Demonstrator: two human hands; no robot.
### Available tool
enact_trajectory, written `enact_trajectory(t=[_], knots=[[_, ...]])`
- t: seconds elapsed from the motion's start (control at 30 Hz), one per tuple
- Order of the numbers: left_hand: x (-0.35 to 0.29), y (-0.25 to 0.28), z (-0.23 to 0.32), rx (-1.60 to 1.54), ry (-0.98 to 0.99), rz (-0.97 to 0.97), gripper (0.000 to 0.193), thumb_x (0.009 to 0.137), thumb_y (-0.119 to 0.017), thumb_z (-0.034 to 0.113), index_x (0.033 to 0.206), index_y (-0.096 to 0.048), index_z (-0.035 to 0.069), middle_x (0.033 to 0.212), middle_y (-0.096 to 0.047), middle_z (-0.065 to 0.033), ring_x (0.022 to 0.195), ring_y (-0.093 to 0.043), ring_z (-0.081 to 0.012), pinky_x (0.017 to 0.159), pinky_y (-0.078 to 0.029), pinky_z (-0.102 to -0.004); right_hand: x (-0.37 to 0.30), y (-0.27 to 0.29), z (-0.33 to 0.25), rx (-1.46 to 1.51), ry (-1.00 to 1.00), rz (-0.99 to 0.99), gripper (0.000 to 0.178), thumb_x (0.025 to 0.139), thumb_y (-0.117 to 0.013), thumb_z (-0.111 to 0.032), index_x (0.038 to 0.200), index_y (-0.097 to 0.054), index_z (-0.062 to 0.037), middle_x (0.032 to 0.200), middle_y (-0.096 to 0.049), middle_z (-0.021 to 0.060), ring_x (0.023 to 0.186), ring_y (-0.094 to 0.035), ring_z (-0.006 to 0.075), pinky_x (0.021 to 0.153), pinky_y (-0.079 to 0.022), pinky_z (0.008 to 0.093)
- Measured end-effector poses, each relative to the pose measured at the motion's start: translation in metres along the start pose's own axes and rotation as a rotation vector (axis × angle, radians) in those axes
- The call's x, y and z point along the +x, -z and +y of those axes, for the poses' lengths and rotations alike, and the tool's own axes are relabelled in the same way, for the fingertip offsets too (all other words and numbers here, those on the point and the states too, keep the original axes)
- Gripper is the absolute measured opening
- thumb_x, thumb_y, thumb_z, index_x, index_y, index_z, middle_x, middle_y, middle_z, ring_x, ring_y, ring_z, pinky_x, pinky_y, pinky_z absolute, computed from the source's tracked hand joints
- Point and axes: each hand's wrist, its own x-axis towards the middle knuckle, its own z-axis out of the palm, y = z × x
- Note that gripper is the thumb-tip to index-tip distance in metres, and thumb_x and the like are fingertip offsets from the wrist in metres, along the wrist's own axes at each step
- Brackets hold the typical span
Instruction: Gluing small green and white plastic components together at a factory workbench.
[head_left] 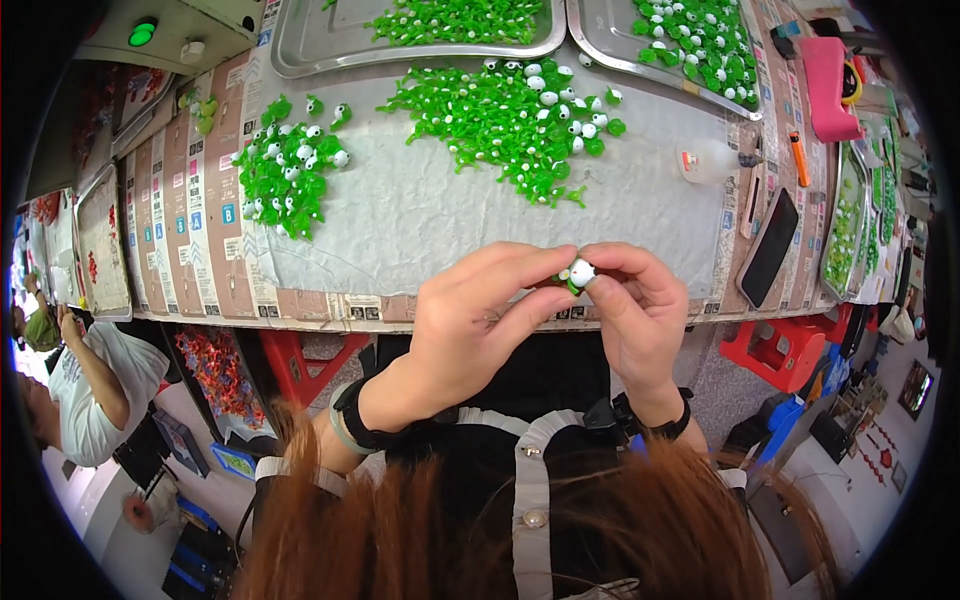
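Observation:
Above the table's near edge, my left hand (pixel 468 318) and my right hand (pixel 640 300) meet at their fingertips. Between them is a small green plastic figure with a white eyeball (pixel 582 272) that bears a dark dot. Both thumbs and forefingers pinch it; the fingers hide part of its green body. Beyond my hands lies a loose pile of small green plastic pieces (pixel 470 125), with white eyeballs at its right side. To the left is a smaller heap of green pieces fitted with white eyeballs (pixel 290 170).
Two metal trays (pixel 420 62) of green pieces stand at the back. On the right are a translucent bottle (pixel 708 162), a black phone (pixel 768 248), an orange cutter (pixel 798 158) and a pink tape dispenser (pixel 828 90). Red stools (pixel 775 355) stand below. Another person (pixel 105 385) sits at far left.

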Motion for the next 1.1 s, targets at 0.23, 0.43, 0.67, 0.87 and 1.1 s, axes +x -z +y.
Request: enact_trajectory(t=[0.23, 0.43, 0.67, 0.87, 1.1], knots=[[0.000, 0.003, -0.006, 0.128, -0.175, 0.055, 0.017, 0.065, -0.060, -0.002, 0.082, -0.056, -0.001, 0.073, -0.057, -0.0104, 0.063, -0.056, -0.0188, 0.053, -0.044, -0.0253, 0.001, -0.007, -0.007, 0.181, -0.104, 0.018, 0.016, 0.075, -0.049, 0.003, 0.091, -0.051, 0.0054, 0.085, -0.055, 0.0101, 0.074, -0.055, 0.0138, 0.066, -0.046, 0.0233], [-0.001, -0.001, -0.007, 0.118, -0.149, 0.086, 0.014, 0.065, -0.059, -0.003, 0.078, -0.056, -0.001, 0.072, -0.057, -0.0096, 0.061, -0.056, -0.0193, 0.052, -0.045, -0.0250, -0.002, -0.008, -0.002, 0.138, -0.172, 0.045, 0.015, 0.075, -0.050, 0.003, 0.090, -0.052, 0.0058, 0.083, -0.056, 0.0107, 0.073, -0.055, 0.0140, 0.066, -0.047, 0.0236], [-0.003, -0.001, -0.008, -0.074, -0.061, 0.080, 0.013, 0.066, -0.058, -0.004, 0.079, -0.056, -0.002, 0.071, -0.057, -0.0110, 0.061, -0.057, -0.0188, 0.053, -0.045, -0.0242, -0.004, -0.011, -0.007, -0.074, 0.019, 0.058, 0.013, 0.074, -0.051, 0.005, 0.088, -0.053, 0.0062, 0.083, -0.055, 0.0107, 0.074, -0.055, 0.0138, 0.066, -0.046, 0.0225], [-0.004, 0.001, -0.011, -0.045, -0.121, 0.059, 0.014, 0.066, -0.058, -0.004, 0.079, -0.056, -0.002, 0.072, -0.057, -0.0109, 0.063, -0.057, -0.0185, 0.054, -0.045, -0.0243, -0.001, -0.008, -0.008, 0.010, -0.091, 0.006, 0.013, 0.074, -0.051, 0.005, 0.087, -0.053, 0.0061, 0.084, -0.055, 0.0105, 0.075, -0.054, 0.0134, 0.067, -0.045, 0.0223], [-0.004, 0.000, -0.003, -0.209, 0.147, 0.064, 0.017, 0.067, -0.060, 0.000, 0.084, -0.058, 0.000, 0.076, -0.059, -0.0088, 0.069, -0.056, -0.0164, 0.060, -0.044, -0.0243, 0.000, -0.005, -0.010, -0.225, 0.171, -0.011, 0.016, 0.071, -0.052, 0.008, 0.086, -0.053, 0.0041, 0.087, -0.054, 0.0127, 0.080, -0.053, 0.0150, 0.069, -0.043, 0.0234]])
